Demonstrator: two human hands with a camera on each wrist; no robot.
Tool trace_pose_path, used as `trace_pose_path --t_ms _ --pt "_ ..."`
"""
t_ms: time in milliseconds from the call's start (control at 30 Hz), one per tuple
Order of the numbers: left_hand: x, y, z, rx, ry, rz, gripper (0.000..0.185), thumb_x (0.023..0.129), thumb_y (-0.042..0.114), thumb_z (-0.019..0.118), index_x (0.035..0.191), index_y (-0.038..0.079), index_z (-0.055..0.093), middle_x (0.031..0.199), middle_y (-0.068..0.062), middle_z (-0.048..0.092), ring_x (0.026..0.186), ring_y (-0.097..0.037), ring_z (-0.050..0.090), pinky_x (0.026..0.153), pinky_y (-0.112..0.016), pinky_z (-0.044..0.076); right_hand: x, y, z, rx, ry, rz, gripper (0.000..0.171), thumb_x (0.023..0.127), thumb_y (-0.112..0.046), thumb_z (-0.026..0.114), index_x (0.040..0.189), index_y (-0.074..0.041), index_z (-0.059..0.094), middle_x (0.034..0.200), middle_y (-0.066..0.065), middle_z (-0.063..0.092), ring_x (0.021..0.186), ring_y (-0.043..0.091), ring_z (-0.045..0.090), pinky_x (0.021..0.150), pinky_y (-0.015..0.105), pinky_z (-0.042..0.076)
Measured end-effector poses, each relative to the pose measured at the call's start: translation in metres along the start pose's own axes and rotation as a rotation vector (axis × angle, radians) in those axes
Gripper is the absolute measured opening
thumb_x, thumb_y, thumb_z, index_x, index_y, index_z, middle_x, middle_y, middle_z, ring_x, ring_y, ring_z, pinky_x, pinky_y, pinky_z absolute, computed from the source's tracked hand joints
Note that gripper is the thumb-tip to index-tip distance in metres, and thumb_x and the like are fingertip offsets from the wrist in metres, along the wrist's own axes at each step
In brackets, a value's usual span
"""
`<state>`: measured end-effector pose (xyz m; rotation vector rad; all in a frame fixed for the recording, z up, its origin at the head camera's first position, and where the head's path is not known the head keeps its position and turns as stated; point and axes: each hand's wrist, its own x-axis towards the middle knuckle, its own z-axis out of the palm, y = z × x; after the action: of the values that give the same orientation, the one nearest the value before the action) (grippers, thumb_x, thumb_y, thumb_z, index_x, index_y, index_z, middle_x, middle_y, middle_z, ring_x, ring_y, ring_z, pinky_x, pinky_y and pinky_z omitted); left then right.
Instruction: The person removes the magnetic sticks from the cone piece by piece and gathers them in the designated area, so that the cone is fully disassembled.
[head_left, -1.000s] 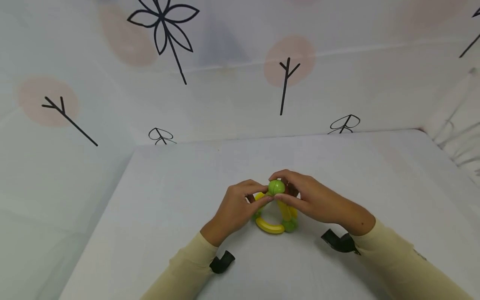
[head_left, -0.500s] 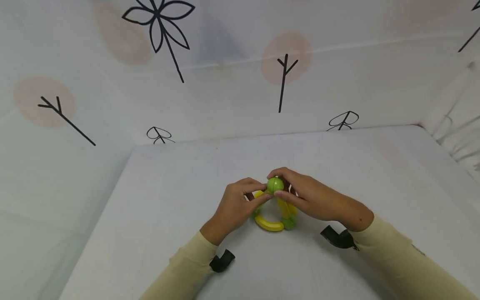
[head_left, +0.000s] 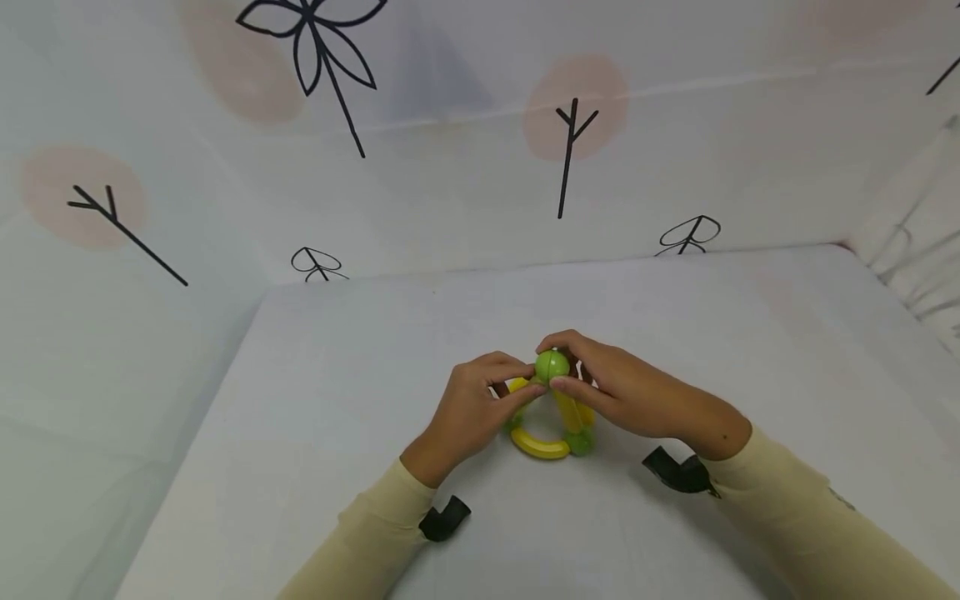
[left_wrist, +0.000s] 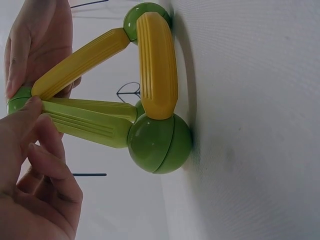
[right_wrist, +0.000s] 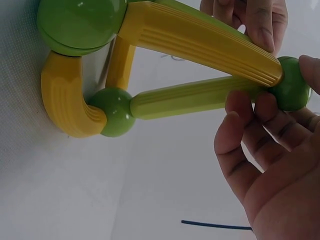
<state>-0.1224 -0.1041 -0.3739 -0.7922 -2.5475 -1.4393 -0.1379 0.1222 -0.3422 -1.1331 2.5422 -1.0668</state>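
Observation:
A small frame of yellow and lime sticks (head_left: 567,410) joined by green balls stands on the white table (head_left: 360,400). Its sticks rise to a top green ball (head_left: 551,365). My right hand (head_left: 577,375) pinches that top ball (right_wrist: 292,90) between thumb and fingers. My left hand (head_left: 510,385) pinches the upper end of a lime stick (left_wrist: 85,125) just below the ball. A curved yellow piece (left_wrist: 157,65) links two base balls (left_wrist: 160,142) on the table. A third base ball (right_wrist: 116,112) shows in the right wrist view.
White cloth walls (head_left: 450,167) printed with black twigs and pink spots close in the table at the back and left. Folded white fabric (head_left: 915,258) lies at the right edge. Black wrist mounts (head_left: 444,518) sit near both sleeves.
Both hands keep their hold at the top of the frame. The frame stays in place; only the view has shifted slightly.

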Motion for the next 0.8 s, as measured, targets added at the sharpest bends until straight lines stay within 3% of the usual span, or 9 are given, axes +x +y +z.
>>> trace_pose_path --t_ms 467,800 --pt "0.0000 0.0006 0.0001 -0.010 0.019 -0.001 0.026 0.088 0.018 0.077 0.110 0.005 0.077 0.101 -0.003 0.075 0.082 -0.011 0.064 0.069 -0.020 0.054 0.0012 0.0019 -0.0012 -0.018 -0.008 -0.002 0.031 0.106 -0.026 0.049 0.136 -0.018 0.043 0.111 -0.007 0.060 0.094 0.006 0.057 0.080 0.026 0.052" --pt "-0.0004 0.0007 0.0028 -0.002 0.005 -0.008 0.025 0.088 0.018 0.077 0.110 0.006 0.077 0.102 -0.002 0.075 0.082 -0.008 0.063 0.069 -0.020 0.054 0.0003 0.0008 -0.0015 0.025 -0.005 0.044 0.030 0.107 -0.025 0.048 0.134 -0.013 0.043 0.104 -0.006 0.059 0.086 0.011 0.055 0.075 0.025 0.049"
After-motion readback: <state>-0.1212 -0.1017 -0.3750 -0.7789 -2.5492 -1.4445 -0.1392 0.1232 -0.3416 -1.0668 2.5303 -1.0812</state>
